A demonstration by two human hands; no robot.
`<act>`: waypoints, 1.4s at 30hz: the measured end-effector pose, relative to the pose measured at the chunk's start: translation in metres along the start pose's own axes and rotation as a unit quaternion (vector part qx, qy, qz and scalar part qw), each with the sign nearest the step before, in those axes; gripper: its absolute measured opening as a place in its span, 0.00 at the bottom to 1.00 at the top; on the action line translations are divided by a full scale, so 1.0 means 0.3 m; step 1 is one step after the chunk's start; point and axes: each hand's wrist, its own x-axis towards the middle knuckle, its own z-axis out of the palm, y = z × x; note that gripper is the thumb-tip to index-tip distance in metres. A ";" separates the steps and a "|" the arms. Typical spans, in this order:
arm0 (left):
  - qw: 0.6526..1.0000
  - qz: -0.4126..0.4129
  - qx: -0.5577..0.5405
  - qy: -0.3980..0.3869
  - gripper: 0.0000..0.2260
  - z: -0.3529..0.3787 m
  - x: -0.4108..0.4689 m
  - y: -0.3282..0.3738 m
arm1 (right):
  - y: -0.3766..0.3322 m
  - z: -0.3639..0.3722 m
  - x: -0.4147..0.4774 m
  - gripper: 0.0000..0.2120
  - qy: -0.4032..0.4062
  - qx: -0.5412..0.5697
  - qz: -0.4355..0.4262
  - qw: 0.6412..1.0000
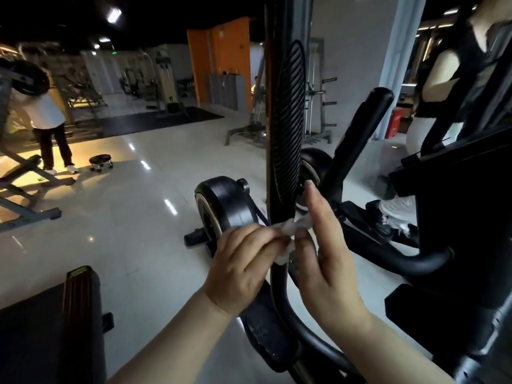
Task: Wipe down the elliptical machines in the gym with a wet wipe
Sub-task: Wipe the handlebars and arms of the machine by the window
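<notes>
While both forearms reach in from the bottom edge, the left hand (243, 261) grips one end of the wipe (289, 231), fingers curled over it, knuckles up. Right hand (324, 261): thumb pinches the other end of the wipe against the fingers; index finger straight, pointing up. The wipe is white and crumpled. It spans the two hands and touches the black upright bar (273, 134) of the elliptical (263, 328), just below the ribbed grip (289, 120). Lower left, near: dark pad (41, 328). Just beyond the hands: flywheel (224, 209) on the pale, glossy floor (124, 217). Right: second elliptical (457, 217), with a rider (437, 87) on it. Farther left: small wheeled stool (101, 161), near a person (47, 112) in a white top and dark trousers beside a weight machine. Far back: orange wall (219, 65).
</notes>
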 end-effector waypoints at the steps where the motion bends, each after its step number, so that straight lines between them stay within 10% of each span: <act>1: 0.999 -0.020 -0.023 0.029 0.08 -0.015 0.050 0.001 | -0.011 0.001 0.019 0.26 0.012 0.007 -0.002 1.000; 25: 0.943 -0.197 -0.145 0.224 0.05 -0.014 0.385 -0.017 | -0.121 0.018 0.267 0.25 0.054 -0.010 -0.060 0.997; 42: 0.925 -0.153 -0.170 0.303 0.03 -0.115 0.783 -0.125 | -0.257 -0.017 0.479 0.17 0.133 -0.024 -0.132 0.982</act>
